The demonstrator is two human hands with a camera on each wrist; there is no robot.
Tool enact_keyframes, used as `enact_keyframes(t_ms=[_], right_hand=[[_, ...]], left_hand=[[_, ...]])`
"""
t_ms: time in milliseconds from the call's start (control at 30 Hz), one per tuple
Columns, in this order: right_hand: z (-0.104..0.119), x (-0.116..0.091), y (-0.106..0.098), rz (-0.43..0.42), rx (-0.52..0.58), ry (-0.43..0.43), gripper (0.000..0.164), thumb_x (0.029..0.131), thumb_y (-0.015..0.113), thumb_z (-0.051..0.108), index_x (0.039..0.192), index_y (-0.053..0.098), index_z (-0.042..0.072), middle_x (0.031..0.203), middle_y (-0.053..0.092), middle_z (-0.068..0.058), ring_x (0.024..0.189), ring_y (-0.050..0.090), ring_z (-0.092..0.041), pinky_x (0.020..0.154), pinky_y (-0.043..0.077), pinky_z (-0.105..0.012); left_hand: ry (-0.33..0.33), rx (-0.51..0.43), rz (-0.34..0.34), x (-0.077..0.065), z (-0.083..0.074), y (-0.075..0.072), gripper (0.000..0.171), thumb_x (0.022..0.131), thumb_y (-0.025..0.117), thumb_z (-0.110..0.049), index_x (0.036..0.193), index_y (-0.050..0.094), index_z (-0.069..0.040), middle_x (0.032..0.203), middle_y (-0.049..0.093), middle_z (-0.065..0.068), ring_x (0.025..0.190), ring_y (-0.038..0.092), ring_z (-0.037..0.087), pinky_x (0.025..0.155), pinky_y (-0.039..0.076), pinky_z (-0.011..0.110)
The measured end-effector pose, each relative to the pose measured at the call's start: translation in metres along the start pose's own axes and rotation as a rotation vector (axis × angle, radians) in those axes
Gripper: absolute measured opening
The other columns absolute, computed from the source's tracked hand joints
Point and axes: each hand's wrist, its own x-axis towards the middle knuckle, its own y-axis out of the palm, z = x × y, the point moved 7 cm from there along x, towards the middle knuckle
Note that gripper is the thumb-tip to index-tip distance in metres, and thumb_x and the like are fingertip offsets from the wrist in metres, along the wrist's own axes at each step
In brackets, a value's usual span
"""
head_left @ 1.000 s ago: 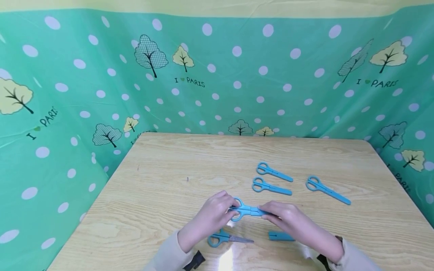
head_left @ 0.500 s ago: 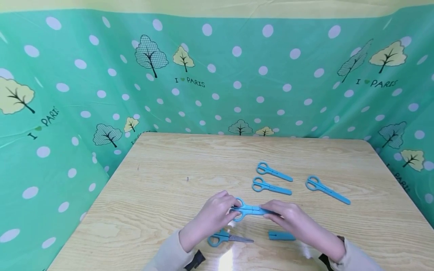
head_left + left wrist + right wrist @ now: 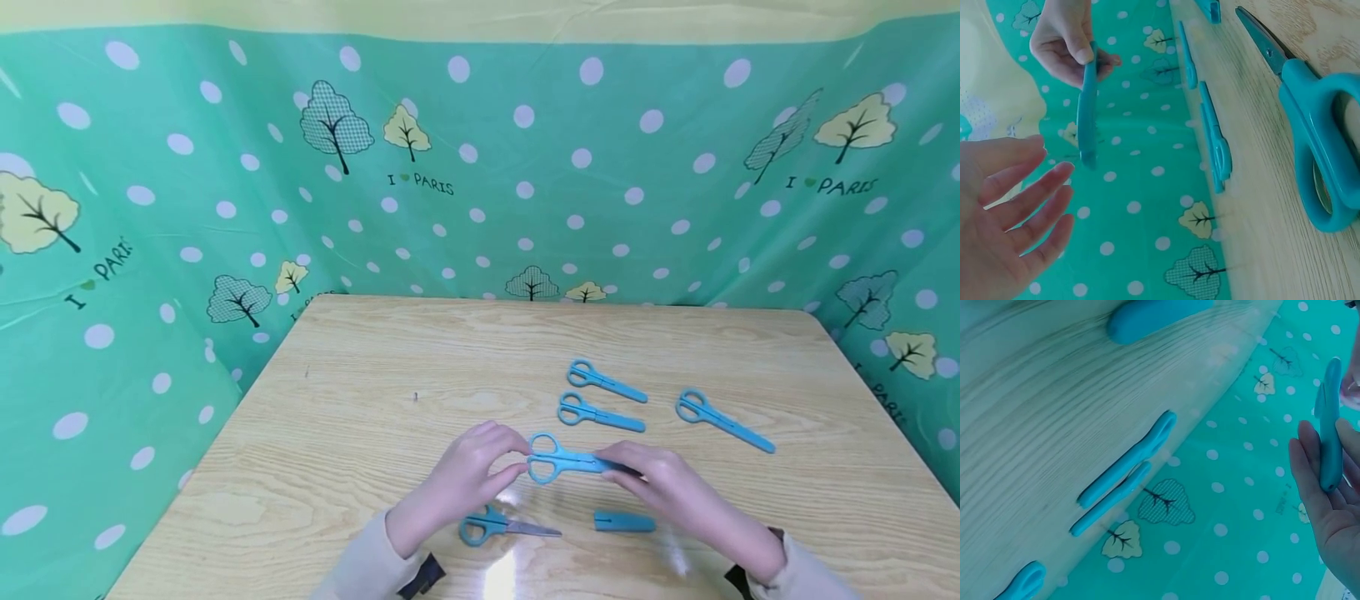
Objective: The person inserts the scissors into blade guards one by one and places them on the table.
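My right hand (image 3: 656, 475) pinches the blade end of a pair of blue scissors (image 3: 573, 462), its blades inside a blue cover, held above the table with the handle loops to the left. Beside those loops is my left hand (image 3: 468, 471), its fingers spread and relaxed; the left wrist view shows the fingers (image 3: 1029, 206) holding nothing, apart from the scissors (image 3: 1087, 112). Below the hands lie uncovered scissors (image 3: 491, 525) with bare metal blades pointing right. A loose blue blade cover (image 3: 624, 522) lies to their right, under the right hand.
Three pairs of covered blue scissors lie farther back on the wooden table (image 3: 360, 467): a rear pair (image 3: 607, 383), one just in front (image 3: 603, 415) and one to the right (image 3: 727, 423). A green dotted curtain (image 3: 480, 225) hangs behind and at the sides.
My left hand has let go of the scissors' loops and drawn slightly left. The right hand has shifted a little to the right with the covered scissors.
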Motion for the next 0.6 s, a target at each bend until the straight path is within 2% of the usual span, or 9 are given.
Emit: enact_keyframes(t_ms=[267,600], right_hand=[[-0.012,-0.011,-0.010,-0.036,-0.018,0.013,0.026,0.067,0.071,-0.001,0.092,0.066,0.004,0.087,0.067,-0.002,0.080,0.064,-0.015,0.075,0.041,-0.004],[-0.031,-0.028,-0.022,-0.033,-0.072,0.130,0.026,0.067,0.071,-0.003,0.091,0.067,0.004,0.085,0.067,-0.001,0.077,0.063,-0.011,0.067,0.043,-0.004]], left_hand=[[-0.032,-0.012,0.029,-0.007,0.007,-0.003,0.014,0.078,0.066,-0.013,0.089,0.060,-0.007,0.090,0.063,-0.001,0.086,0.056,0.010,0.078,0.045,0.018],[-0.097,-0.027,0.060,-0.017,0.017,-0.005,0.013,0.078,0.065,-0.014,0.089,0.061,-0.007,0.090,0.063,-0.001,0.085,0.056,0.010,0.076,0.047,0.019]])
